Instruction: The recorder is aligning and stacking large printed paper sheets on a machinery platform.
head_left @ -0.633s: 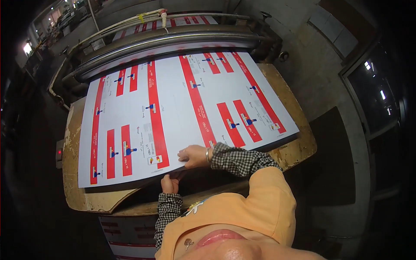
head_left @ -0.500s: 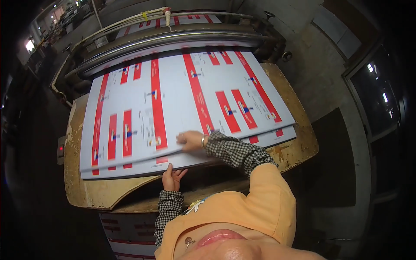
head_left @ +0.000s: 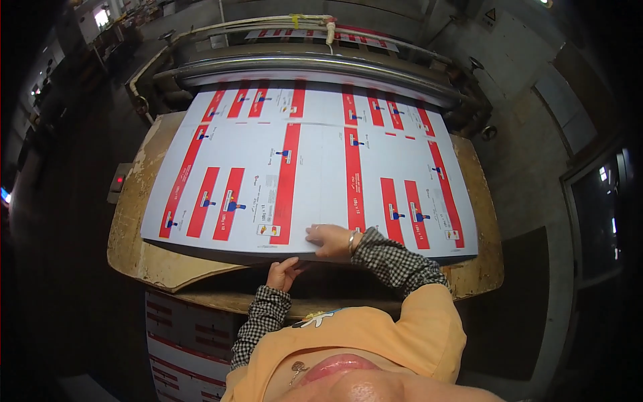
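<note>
A wide white printed sheet (head_left: 318,181) with red bands and small blue figures lies on top of a stack. Its far edge meets another printed sheet (head_left: 323,104) that runs under the metal roller (head_left: 321,65). My right hand (head_left: 330,240) is at the near edge of the top sheet, fingers curled and closed on it; the thumb is hidden. Just left of it and lower, my left hand (head_left: 284,273) touches the stack's near edge, its fingers stretched out and partly apart. A checked sleeve covers each forearm.
A worn wooden board (head_left: 151,268) with a curved cut-out at the front carries the stack. Handwheels (head_left: 489,132) stick out at the machine's right side. A small box with a red light (head_left: 119,181) sits at the left. More printed sheets (head_left: 181,348) lie below the board.
The earlier top sheet has moved away under the roller, and another sheet now follows behind it. My right hand is back near the stack's front edge. The view has shifted too.
</note>
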`<state>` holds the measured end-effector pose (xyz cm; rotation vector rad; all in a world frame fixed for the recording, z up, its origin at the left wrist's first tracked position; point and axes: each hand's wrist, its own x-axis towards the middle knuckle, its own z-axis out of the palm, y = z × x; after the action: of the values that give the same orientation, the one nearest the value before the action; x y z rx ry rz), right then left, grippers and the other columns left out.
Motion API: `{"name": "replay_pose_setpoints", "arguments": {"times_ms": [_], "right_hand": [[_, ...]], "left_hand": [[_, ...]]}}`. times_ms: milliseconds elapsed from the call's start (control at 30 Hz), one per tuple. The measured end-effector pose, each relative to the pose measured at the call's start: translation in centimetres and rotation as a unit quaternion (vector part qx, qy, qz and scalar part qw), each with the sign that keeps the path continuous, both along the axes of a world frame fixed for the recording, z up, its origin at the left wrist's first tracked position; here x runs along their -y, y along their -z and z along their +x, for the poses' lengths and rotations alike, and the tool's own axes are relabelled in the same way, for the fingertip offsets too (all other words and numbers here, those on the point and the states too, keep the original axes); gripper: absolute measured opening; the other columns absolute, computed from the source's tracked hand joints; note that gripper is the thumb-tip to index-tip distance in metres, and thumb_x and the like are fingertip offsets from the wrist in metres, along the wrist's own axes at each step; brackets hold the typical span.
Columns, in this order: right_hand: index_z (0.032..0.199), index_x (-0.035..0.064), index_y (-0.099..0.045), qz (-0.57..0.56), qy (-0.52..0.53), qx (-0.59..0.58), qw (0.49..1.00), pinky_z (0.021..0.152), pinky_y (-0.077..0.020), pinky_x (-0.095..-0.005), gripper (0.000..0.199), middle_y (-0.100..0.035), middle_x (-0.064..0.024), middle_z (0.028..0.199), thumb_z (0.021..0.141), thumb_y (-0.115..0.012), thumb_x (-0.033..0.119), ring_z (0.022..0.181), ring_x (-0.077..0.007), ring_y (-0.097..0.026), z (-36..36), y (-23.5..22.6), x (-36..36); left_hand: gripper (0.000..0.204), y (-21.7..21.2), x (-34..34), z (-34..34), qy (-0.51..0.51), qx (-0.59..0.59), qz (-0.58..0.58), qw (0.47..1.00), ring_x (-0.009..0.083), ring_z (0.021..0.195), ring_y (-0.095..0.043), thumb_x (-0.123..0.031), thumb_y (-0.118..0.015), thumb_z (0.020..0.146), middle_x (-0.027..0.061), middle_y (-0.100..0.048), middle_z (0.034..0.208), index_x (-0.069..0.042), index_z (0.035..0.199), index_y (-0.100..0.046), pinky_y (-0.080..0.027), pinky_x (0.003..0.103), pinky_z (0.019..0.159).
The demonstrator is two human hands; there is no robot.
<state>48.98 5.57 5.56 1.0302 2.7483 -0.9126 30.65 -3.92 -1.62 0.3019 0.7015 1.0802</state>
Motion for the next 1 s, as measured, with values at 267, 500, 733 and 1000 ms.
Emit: {"name": "replay_pose_setpoints", "arguments": {"times_ms": [267,500,733,1000], "right_hand": [[0.091,-0.0014,-0.059,0.018,0.074,-0.228,0.971,0.089,-0.0414,-0.0352,0.030,-0.055,-0.0182,0.109,0.066,-0.057,0.015,0.108,-0.0344,-0.048,-0.2,-4.3,1.2],[0.100,-0.0024,-0.059,-0.063,0.052,-0.111,0.990,0.092,-0.0395,-0.0326,0.040,-0.051,-0.0193,0.117,0.064,-0.060,0.015,0.112,-0.0309,-0.047,-0.2,-0.8,1.1],[0.096,0.0017,-0.061,0.072,0.248,-0.095,0.961,0.093,-0.0369,-0.0373,0.039,-0.051,-0.0161,0.117,0.066,-0.063,0.026,0.112,-0.0382,-0.041,-0.6,3.6,-4.3],[0.130,0.0068,-0.031,0.098,0.040,0.031,0.994,0.099,-0.0213,-0.0554,0.094,-0.019,-0.0251,0.137,0.052,-0.076,0.035,0.127,-0.0416,-0.017,-0.7,2.6,2.0]], "left_hand": [[0.035,1.1,-0.2,0.2,-0.052,-0.055,-0.060,0.995,0.0291,0.104,-0.051,-0.018,-0.035,0.090,0.0163,-0.051,0.113,0.002,0.117,-0.042,-0.043,0.049,0.088],[0.029,1.2,-0.1,-0.1,-0.065,-0.022,-0.033,0.997,0.0306,0.102,-0.053,-0.011,-0.038,0.087,0.0194,-0.052,0.109,0.007,0.109,-0.044,-0.046,0.049,0.084],[0.026,0.1,-0.5,0.1,-0.045,-0.004,-0.033,0.998,0.0269,0.093,-0.058,-0.017,-0.045,0.088,0.0151,-0.056,0.102,0.003,0.104,-0.047,-0.049,0.045,0.079],[0.025,0.4,0.0,-0.7,-0.002,-0.023,0.016,1.000,0.0256,0.092,-0.058,-0.008,-0.051,0.082,0.0153,-0.056,0.104,0.005,0.104,-0.050,-0.049,0.039,0.077]]}}
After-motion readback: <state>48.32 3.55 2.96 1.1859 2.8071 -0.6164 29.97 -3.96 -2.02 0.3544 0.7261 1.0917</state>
